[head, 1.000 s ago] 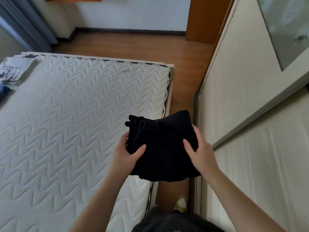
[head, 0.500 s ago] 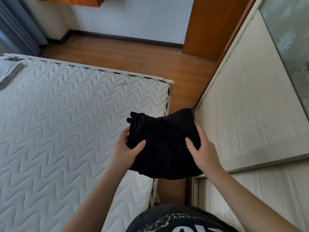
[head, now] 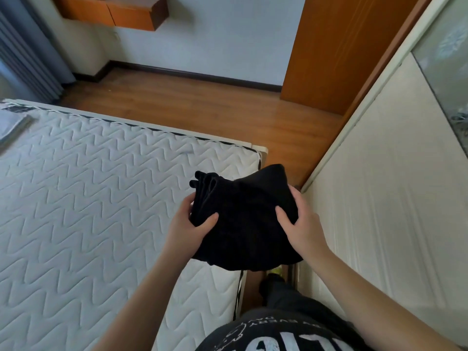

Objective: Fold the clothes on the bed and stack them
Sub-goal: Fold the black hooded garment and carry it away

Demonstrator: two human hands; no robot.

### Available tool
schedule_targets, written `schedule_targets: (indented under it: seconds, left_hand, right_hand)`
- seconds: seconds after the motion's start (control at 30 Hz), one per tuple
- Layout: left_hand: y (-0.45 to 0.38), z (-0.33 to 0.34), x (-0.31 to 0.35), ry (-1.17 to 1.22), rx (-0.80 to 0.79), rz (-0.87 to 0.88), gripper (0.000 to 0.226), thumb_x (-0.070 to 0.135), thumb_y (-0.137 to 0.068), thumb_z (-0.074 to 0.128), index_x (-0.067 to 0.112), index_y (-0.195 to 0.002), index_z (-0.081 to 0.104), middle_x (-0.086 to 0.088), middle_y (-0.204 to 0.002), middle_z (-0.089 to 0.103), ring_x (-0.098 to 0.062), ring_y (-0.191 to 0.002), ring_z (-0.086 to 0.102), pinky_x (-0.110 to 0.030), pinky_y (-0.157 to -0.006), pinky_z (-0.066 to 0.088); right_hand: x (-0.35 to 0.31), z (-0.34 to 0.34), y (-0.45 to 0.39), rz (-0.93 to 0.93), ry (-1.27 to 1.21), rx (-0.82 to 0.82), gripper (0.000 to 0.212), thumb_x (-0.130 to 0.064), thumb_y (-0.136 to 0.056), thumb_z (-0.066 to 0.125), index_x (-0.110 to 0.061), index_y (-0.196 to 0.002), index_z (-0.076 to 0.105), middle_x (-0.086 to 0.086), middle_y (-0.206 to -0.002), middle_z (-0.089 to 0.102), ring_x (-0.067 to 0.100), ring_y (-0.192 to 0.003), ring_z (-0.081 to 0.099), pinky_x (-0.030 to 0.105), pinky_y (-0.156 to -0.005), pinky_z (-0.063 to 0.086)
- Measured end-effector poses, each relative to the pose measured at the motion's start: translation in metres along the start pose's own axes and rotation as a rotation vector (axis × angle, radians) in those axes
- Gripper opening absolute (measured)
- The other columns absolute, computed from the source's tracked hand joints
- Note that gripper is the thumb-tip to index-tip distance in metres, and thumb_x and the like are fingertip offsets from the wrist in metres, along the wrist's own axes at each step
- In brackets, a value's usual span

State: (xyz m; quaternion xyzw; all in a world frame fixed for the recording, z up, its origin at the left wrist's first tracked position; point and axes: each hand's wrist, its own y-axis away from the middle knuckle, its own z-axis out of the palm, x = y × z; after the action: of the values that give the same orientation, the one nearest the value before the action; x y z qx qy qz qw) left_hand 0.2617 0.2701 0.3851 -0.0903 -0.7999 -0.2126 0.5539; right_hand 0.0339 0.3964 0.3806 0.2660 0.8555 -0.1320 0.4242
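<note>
Folded black garment (head: 243, 219) is being held in the air by both hands, over the right corner of the mattress (head: 88, 198) and partly over the gap beside it; it is not resting on the bed.

Left hand (head: 188, 228) is gripping the garment's left side: thumb is being pressed on the top face, fingers are curled round the layered edge and under it. Right hand (head: 301, 224) is clamping the right side likewise, thumb on top, fingers wrapped round the far edge; their tips are hidden by cloth. Judgement: two-sided grip is being used so that the folds are kept from falling open while the bundle is carried as one flat packet.

A grey folded item (head: 14, 126) is lying at the far left edge of the mattress, well apart from the hands and cut off by the frame. Judgement: that is probably where the stack is being built, so the garment would have to be carried across the bed; this cannot be confirmed.

Surroundings: a pale wardrobe panel (head: 385, 211) is standing just beside the right hand, leaving a narrow floor strip (head: 255, 282) between it and the bed, where the person's feet are partly showing. Wooden door (head: 342, 51) and wall shelf (head: 116, 10) are standing beyond. Judgement: little elbow room is being left on the right; nothing is lying on the quilted surface between hands and grey item.
</note>
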Motion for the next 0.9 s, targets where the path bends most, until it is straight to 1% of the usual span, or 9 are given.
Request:
schedule_targets:
  seconds: [0.13, 0.27, 0.3, 0.4, 0.5, 0.6, 0.67, 0.8, 0.9]
  left_hand:
    - [-0.052, 0.011, 0.005, 0.003, 0.06, -0.035, 0.051, 0.041, -0.078, 0.078, 0.067, -0.108, 0.046, 0.024, -0.103, 0.067, 0.004, -0.091, 0.067, -0.025, -0.076, 0.056]
    - [-0.121, 0.025, 0.02, -0.014, 0.117, -0.07, 0.052, 0.042, -0.077, 0.079, 0.06, -0.115, 0.049, 0.026, -0.103, 0.067, 0.004, -0.092, 0.067, -0.03, -0.081, 0.058]
    - [-0.138, 0.027, 0.026, -0.022, 0.138, -0.079, 0.055, 0.044, -0.075, 0.078, 0.056, -0.119, 0.049, 0.025, -0.103, 0.067, 0.003, -0.092, 0.067, -0.033, -0.083, 0.058]
    - [-0.186, 0.036, 0.048, -0.032, 0.203, -0.116, 0.063, 0.048, -0.07, 0.077, 0.048, -0.127, 0.049, 0.022, -0.104, 0.068, 0.001, -0.093, 0.068, -0.039, -0.087, 0.058]
    - [-0.221, 0.048, 0.066, -0.022, 0.266, -0.144, 0.062, 0.049, -0.071, 0.076, 0.051, -0.127, 0.049, 0.021, -0.104, 0.068, 0.001, -0.093, 0.068, -0.037, -0.085, 0.059]
    - [-0.248, 0.058, 0.079, 0.002, 0.358, -0.181, 0.058, 0.053, -0.068, 0.075, 0.062, -0.119, 0.048, 0.026, -0.104, 0.067, 0.002, -0.092, 0.068, -0.035, -0.083, 0.059]
    - [-0.259, 0.063, 0.085, 0.018, 0.421, -0.195, 0.055, 0.051, -0.069, 0.074, 0.062, -0.116, 0.048, 0.026, -0.103, 0.068, 0.002, -0.091, 0.068, -0.037, -0.082, 0.059]
    - [-0.271, 0.072, 0.097, 0.026, 0.519, -0.228, 0.051, 0.048, -0.073, 0.074, 0.062, -0.115, 0.048, 0.026, -0.101, 0.068, 0.002, -0.089, 0.069, -0.04, -0.081, 0.06]
    - [-0.279, 0.074, 0.101, 0.047, 0.542, -0.248, 0.053, 0.049, -0.073, 0.073, 0.061, -0.118, 0.049, 0.027, -0.102, 0.067, 0.002, -0.091, 0.068, -0.043, -0.083, 0.059]
  right_hand:
    - [0.014, 0.006, -0.074, -0.026, -0.025, -0.069, 0.059, -0.043, -0.096, 0.054, -0.033, -0.149, 0.032, -0.015, -0.142, 0.05, 0.004, -0.125, 0.051, 0.031, -0.106, 0.046]
    - [0.032, 0.014, -0.162, -0.064, -0.065, -0.151, 0.061, -0.046, -0.095, 0.052, -0.033, -0.15, 0.03, -0.017, -0.14, 0.051, -0.007, -0.118, 0.051, 0.01, -0.097, 0.043]
    - [0.035, 0.017, -0.185, -0.068, -0.08, -0.179, 0.061, -0.045, -0.095, 0.052, -0.033, -0.15, 0.03, -0.017, -0.138, 0.052, -0.009, -0.114, 0.052, 0.01, -0.096, 0.044]
    - [0.037, 0.019, -0.251, -0.085, -0.097, -0.234, 0.06, -0.043, -0.096, 0.053, -0.032, -0.15, 0.03, -0.016, -0.132, 0.056, -0.01, -0.108, 0.055, 0.019, -0.095, 0.049]
    - [0.036, 0.016, -0.312, -0.13, -0.097, -0.296, 0.059, -0.042, -0.096, 0.053, -0.031, -0.15, 0.031, -0.014, -0.131, 0.058, -0.012, -0.107, 0.056, 0.018, -0.092, 0.051]
    - [0.032, 0.016, -0.367, -0.186, -0.095, -0.383, 0.059, -0.043, -0.097, 0.052, -0.031, -0.15, 0.031, -0.013, -0.14, 0.052, -0.001, -0.122, 0.053, 0.029, -0.1, 0.051]
    - [0.027, 0.017, -0.396, -0.221, -0.093, -0.442, 0.059, -0.043, -0.097, 0.052, -0.032, -0.151, 0.03, -0.012, -0.143, 0.05, 0.006, -0.128, 0.051, 0.036, -0.103, 0.05]
    - [0.014, 0.018, -0.434, -0.273, -0.084, -0.532, 0.059, -0.04, -0.098, 0.053, -0.033, -0.151, 0.03, -0.013, -0.143, 0.051, 0.004, -0.128, 0.05, 0.036, -0.103, 0.049]
    - [0.011, 0.018, -0.45, -0.275, -0.094, -0.533, 0.058, -0.038, -0.097, 0.055, -0.035, -0.15, 0.031, -0.015, -0.14, 0.053, 0.002, -0.126, 0.052, 0.035, -0.102, 0.05]
